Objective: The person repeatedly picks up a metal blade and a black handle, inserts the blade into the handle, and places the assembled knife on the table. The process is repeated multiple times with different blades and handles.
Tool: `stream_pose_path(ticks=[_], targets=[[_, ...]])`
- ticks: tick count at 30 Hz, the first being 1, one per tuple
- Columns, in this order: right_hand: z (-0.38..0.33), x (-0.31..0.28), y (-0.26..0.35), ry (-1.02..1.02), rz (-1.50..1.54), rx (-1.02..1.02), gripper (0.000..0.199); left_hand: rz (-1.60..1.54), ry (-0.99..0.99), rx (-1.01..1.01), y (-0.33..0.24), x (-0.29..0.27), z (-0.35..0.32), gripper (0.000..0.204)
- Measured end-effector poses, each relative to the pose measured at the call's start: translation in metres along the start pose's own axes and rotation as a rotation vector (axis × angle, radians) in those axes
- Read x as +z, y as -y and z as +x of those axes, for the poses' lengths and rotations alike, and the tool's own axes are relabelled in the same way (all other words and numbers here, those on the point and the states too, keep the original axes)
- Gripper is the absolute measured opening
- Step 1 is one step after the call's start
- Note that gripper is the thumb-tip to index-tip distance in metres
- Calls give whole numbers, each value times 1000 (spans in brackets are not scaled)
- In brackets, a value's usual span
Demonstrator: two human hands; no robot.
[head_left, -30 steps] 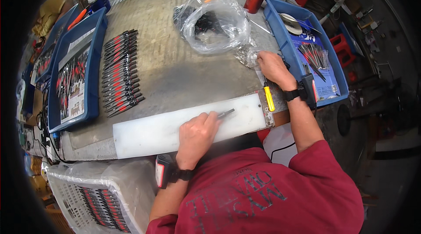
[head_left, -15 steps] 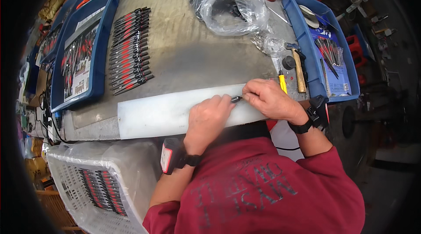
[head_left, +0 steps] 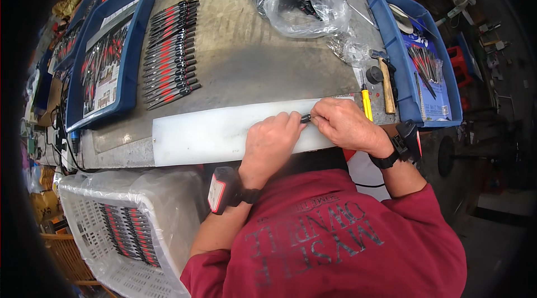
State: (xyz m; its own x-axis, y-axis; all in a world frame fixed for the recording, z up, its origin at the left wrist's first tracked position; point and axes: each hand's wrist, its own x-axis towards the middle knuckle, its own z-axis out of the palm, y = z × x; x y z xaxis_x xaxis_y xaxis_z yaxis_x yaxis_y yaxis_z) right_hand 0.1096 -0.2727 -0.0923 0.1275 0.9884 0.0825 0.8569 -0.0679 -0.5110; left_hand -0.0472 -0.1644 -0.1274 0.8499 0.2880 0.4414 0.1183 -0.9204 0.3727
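Note:
Between my two hands is a slim black pen-like piece (head_left: pixel 305 118), mostly covered by fingers, so its full shape is hidden. My left hand (head_left: pixel 272 140) is closed around one end of it. At the other end, the fingers of my right hand (head_left: pixel 345 124) pinch together on it. Both hands rest over a long white board (head_left: pixel 196 138) along the table's near edge. Past the board, to the left, lies a neat column of red-and-black pen-like tools (head_left: pixel 172 57), side by side.
Blue trays of similar tools stand left (head_left: pixel 126 80) and right (head_left: pixel 398 63). A yellow-handled screwdriver (head_left: pixel 366 103), a hammer (head_left: pixel 387 88) and a black round cap (head_left: pixel 374 75) lie right. Clear plastic bag (head_left: pixel 279 18) sits far back; a white crate (head_left: pixel 151 236) is lower left.
The view has shifted slightly. My hands stay together on the black piece, with the left hand's fingers now a little closer to the right hand and the grip slightly turned.

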Motion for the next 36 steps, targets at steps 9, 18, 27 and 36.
stream_pose_path(ticks=[9,18,27,36], targets=[[-1,9,7,-61,61,194,10,35,22,19,0,0,1,20],[-7,14,2,-196,16,-109,6,-15,8,-34,0,-1,2,21],[-9,7,-3,-187,84,-63,10,-99,-19,-83,1,1,0,15],[5,6,-1,-172,104,-64,15,-94,7,-53,3,-9,9,15]])
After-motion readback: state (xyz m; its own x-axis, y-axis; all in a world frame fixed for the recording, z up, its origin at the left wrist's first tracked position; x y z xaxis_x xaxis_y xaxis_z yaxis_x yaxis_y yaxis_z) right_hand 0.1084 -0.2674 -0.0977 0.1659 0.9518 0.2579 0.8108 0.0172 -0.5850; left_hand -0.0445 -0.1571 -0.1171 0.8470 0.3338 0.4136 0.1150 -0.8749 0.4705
